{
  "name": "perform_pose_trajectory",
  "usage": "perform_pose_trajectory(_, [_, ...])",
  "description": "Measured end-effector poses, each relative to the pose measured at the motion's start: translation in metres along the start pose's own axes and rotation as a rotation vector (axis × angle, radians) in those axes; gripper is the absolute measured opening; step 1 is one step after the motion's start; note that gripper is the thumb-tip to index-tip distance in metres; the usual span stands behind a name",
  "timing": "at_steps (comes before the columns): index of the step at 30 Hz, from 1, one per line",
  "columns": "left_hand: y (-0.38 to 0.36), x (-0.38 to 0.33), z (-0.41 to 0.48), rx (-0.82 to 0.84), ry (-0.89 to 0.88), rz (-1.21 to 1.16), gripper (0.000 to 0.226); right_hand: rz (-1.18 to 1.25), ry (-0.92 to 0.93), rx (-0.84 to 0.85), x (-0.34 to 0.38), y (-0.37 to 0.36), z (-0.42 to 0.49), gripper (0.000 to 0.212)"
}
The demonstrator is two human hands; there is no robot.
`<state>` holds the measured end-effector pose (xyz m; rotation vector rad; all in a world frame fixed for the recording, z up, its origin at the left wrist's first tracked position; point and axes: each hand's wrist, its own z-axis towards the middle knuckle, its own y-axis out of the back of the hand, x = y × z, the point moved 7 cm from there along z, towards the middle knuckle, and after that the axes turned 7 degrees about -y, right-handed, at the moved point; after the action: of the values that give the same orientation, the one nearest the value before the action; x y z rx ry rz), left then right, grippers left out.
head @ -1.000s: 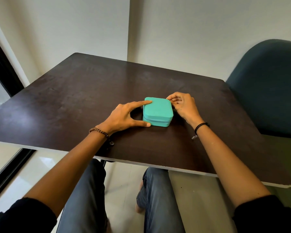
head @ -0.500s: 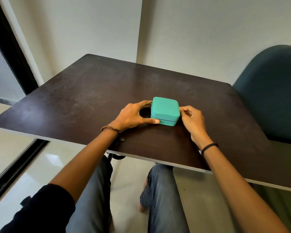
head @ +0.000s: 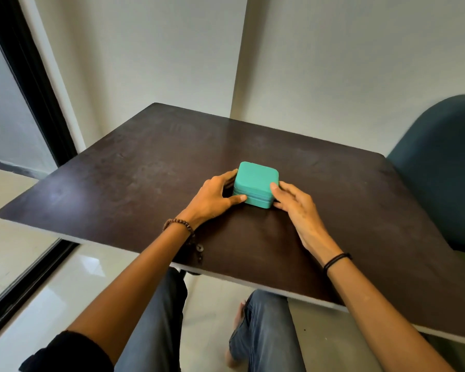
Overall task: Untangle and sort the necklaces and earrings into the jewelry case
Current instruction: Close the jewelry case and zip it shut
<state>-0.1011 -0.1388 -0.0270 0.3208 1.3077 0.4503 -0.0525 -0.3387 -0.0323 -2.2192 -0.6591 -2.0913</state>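
Observation:
A small teal jewelry case [head: 255, 181], square with rounded corners, sits closed on the dark brown table [head: 134, 178], near its middle. My left hand [head: 212, 200] grips the case's left side, thumb along the zip line at the front and fingers behind the far left corner. My right hand [head: 293, 202] rests against the right side, one fingertip on the lid's front right corner. No necklaces or earrings are in sight.
A dark blue chair [head: 440, 167] stands at the table's right side. The table's near edge [head: 253, 280] runs above my knees. A black window frame [head: 32, 84] lines the left wall. Pale walls meet behind the table.
My right hand has slid from the case's far right corner along the right side to its front right corner. The left hand keeps its hold. The camera has tilted.

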Motion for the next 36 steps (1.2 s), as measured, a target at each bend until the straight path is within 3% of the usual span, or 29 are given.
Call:
perform_pose_trajectory(4, [0.027,0.015,0.019,-0.076,0.006,-0.03,0.075,0.012,0.019,0.069,0.013,-0.03,0.032,0.085])
perform_pose_trajectory(18, [0.125,0.096,0.117,-0.361,0.043,-0.163,0.067,-0.129,0.175,0.033,0.065,-0.129,0.176,0.069])
perform_pose_trajectory(28, [0.154,0.124,0.154,-0.38,0.114,-0.018,0.06,-0.234,0.223,0.005,0.074,-0.155,0.227,0.062])
perform_pose_trajectory(36, [0.154,0.119,0.152,-0.421,0.107,0.092,0.058,-0.525,0.238,0.024,0.072,-0.17,0.231,0.067])
